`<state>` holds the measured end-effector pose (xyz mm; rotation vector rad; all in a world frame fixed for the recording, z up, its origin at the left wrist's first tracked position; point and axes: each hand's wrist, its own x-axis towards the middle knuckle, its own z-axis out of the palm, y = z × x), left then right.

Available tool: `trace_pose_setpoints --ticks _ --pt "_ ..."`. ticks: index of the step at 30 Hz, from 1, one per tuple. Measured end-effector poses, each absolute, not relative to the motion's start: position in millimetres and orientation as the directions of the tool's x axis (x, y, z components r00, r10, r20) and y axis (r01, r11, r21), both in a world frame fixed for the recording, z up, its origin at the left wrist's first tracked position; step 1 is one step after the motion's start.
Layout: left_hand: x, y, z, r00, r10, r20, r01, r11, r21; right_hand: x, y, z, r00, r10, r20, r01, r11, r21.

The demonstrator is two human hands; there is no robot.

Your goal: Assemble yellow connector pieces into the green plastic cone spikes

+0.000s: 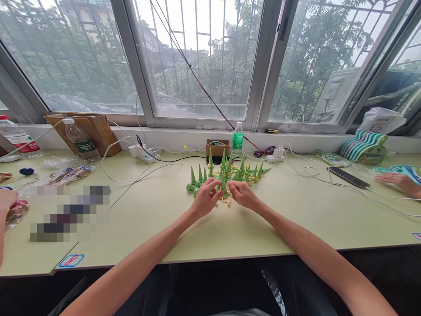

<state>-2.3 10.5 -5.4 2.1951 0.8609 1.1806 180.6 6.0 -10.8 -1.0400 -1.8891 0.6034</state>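
My left hand is closed, with its fingertips at a green cone-shaped piece that stands point up between my hands. Close by on the right, my right hand is closed in a pinch; whatever it holds is too small or hidden to make out. Behind and around both hands, several more green cones stand or lie in a cluster on the table. Small yellow plastic pieces are scattered among them and just in front of my fingers.
Behind the cones stand a small cardboard box and a green-labelled bottle. White cables and a black phone lie to the right. Other people's hands show at the left edge and right edge.
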Motion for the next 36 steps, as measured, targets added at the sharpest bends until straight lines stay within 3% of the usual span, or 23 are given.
trace_pose_setpoints --ticks 14,20,26,36 --pt "0.3 8.9 -4.3 0.336 0.762 0.554 0.323 -0.646 0.692 179.3 7.3 -14.8 -0.224 0.859 0.461 0.376 0.512 -0.772" --pt "0.8 10.2 -1.5 0.289 0.882 0.372 0.150 -0.426 0.892 182.6 9.3 -14.1 -0.156 0.858 0.490 0.365 0.511 -0.778" --pt "0.4 7.1 4.8 0.453 0.873 0.182 -0.037 -0.186 0.982 182.0 6.1 -11.3 -0.217 0.846 0.487 0.391 0.533 -0.750" --pt "-2.5 7.2 3.9 0.459 0.864 0.207 -0.042 -0.211 0.977 183.2 6.1 -11.1 -0.273 0.831 0.485 0.407 0.557 -0.724"
